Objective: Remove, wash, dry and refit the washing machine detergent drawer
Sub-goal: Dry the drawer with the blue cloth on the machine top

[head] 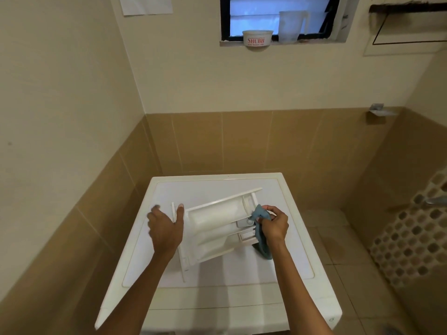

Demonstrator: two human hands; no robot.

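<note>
The white detergent drawer (215, 226) lies on top of the white washing machine (217, 281), its compartments facing up and its front panel toward the left. My left hand (165, 228) grips the drawer's left end, thumb over the edge. My right hand (274, 224) pinches a blue cloth (262, 238) and holds it against the drawer's right end, near the small inner compartments. Part of the cloth hangs down past the drawer onto the machine top.
Tiled walls close in on the left and behind the machine. A window ledge high up holds a white tub (257, 38) and a clear jug (291, 26). A white perforated mat (411, 233) leans at the right over the tiled floor.
</note>
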